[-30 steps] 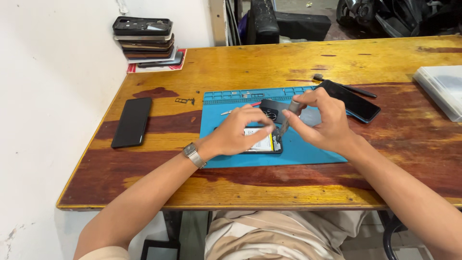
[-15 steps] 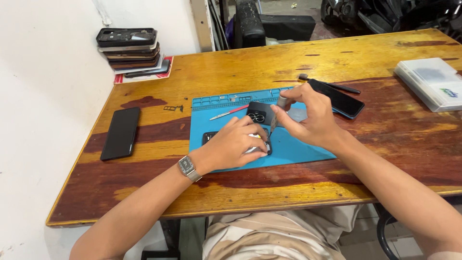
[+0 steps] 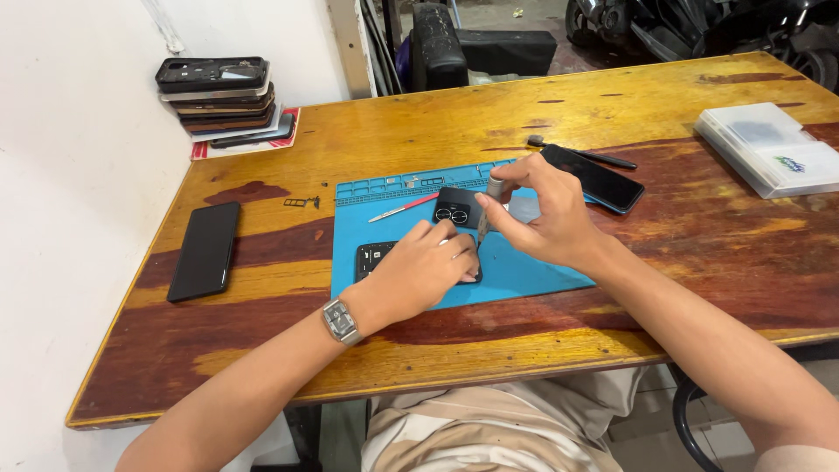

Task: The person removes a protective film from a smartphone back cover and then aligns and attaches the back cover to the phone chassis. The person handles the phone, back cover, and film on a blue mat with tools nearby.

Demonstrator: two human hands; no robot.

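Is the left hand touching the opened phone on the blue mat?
Touching. The head view shows the left hand lying flat over the opened phone, covering most of it, with no gap visible.

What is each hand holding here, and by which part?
Right hand pinches a screwdriver near its top. Left hand presses the opened phone on the mat.

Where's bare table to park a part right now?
Free: wood between the black phone and blue mat; far side between the phone stack and white box. Crowded: mat centre, under left hand and right hand.
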